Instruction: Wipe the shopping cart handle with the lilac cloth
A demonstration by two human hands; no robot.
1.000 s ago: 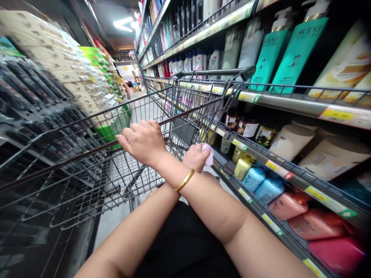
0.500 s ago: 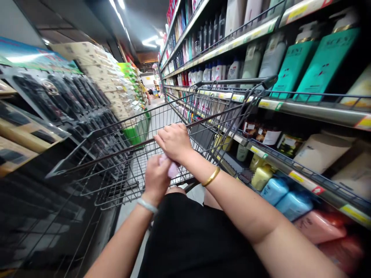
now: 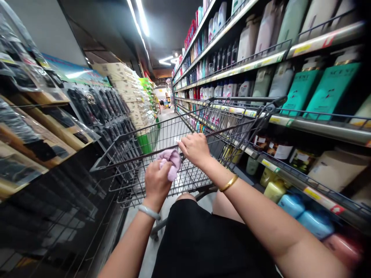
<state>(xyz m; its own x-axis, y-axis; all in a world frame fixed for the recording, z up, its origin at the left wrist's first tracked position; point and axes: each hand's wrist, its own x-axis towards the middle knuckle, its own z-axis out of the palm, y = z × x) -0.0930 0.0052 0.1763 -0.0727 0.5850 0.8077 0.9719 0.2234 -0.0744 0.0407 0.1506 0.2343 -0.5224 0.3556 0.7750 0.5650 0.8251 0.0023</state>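
My left hand (image 3: 157,180) is closed round a crumpled lilac cloth (image 3: 173,166), which bunches out above the thumb and forefinger. That hand is just behind the rail of a shopping cart (image 3: 135,159). Farther right, my right hand (image 3: 196,148) lies over the same rail, its fingers curled round it. The wire basket spreads out in front of both hands, and floor tiles show through its mesh. A pale bangle (image 3: 148,212) circles my left wrist, a gold one (image 3: 228,183) my right forearm.
Shelves of bottles line the right side, close to the cart; teal pump bottles (image 3: 330,90) stand there. On the left hang packaged dark goods (image 3: 95,104) beside stacked beige boxes (image 3: 116,85). The aisle floor (image 3: 166,116) runs ahead between them.
My left hand has drawn apart from my right, and more of the lilac cloth shows. My right hand stays on the rail. The view has shifted left, showing more of the left-hand display.
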